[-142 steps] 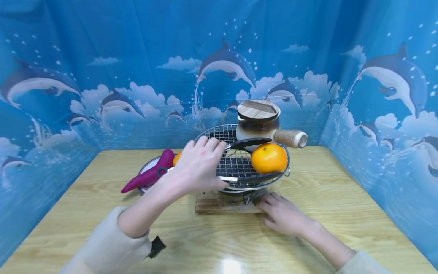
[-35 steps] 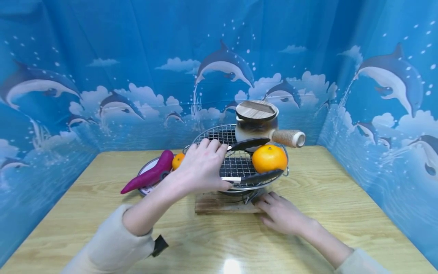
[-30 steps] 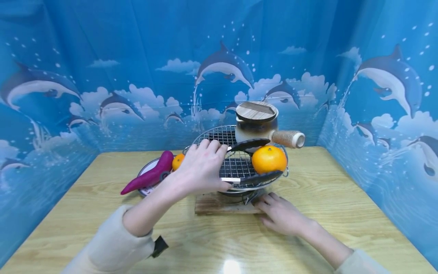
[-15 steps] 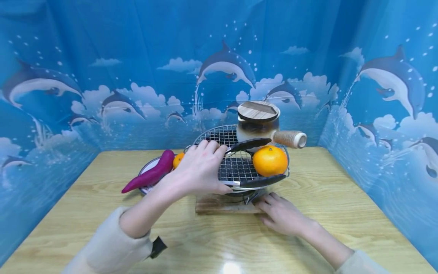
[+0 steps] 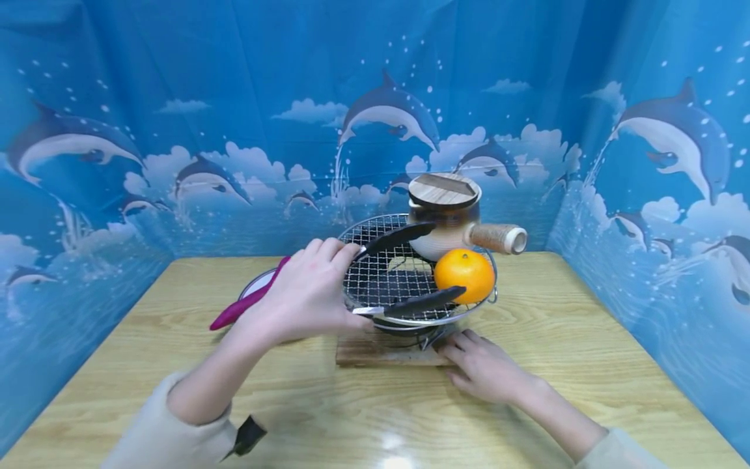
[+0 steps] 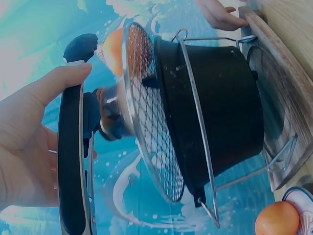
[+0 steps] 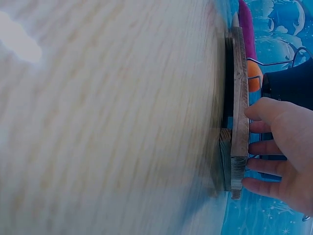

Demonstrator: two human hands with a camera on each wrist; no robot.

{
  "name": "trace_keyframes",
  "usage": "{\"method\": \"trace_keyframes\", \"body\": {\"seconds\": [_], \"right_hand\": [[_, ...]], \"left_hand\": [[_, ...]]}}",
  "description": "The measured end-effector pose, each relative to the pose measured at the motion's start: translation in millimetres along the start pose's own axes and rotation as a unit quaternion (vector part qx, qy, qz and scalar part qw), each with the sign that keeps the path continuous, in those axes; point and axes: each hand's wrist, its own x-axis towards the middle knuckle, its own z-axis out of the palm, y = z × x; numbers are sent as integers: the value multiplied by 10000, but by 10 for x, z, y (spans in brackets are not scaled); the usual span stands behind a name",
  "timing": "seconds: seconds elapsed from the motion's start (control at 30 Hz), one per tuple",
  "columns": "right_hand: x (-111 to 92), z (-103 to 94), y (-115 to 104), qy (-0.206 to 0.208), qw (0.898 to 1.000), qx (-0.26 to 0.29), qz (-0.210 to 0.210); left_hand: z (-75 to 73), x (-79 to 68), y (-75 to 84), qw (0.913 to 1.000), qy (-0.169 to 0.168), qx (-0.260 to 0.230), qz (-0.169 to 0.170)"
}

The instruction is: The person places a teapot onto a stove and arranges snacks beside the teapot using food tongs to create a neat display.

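Note:
My left hand (image 5: 310,286) holds black-tipped tongs (image 5: 404,238) by the handles, over the round wire grill (image 5: 375,286). The tongs' arms stand spread. One tip overlaps the left side of a large orange (image 5: 469,277) on the grill; the other is left of the lidded clay pot (image 5: 439,240). Below the mesh sits a black stove (image 6: 215,98) in a wire frame on a wooden board (image 5: 381,355). My right hand (image 5: 483,368) rests its fingertips on the board's near right end; in the right wrist view, its extended fingers touch the board.
Left of the stove, a purple sweet potato (image 5: 239,310) lies on a plate (image 5: 258,281), partly hidden by my left arm. A smaller orange (image 6: 277,220) sits there too. The pot's twine-wrapped handle (image 5: 495,237) juts right past the grill. Dolphin-print curtains (image 5: 293,98) surround the table.
The tongs stood around the large orange and spread wider; my left hand has now drawn them left, their tips off its sides. The orange stays on the grill. My right hand has not moved.

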Motion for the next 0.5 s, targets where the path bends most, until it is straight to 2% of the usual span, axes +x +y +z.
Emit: {"method": "trace_keyframes", "body": {"seconds": [0.5], "right_hand": [[0, -16, -13, -18, 10000, -15, 41]], "left_hand": [[-63, -200, -314, 9977, 317, -407, -444]]}}
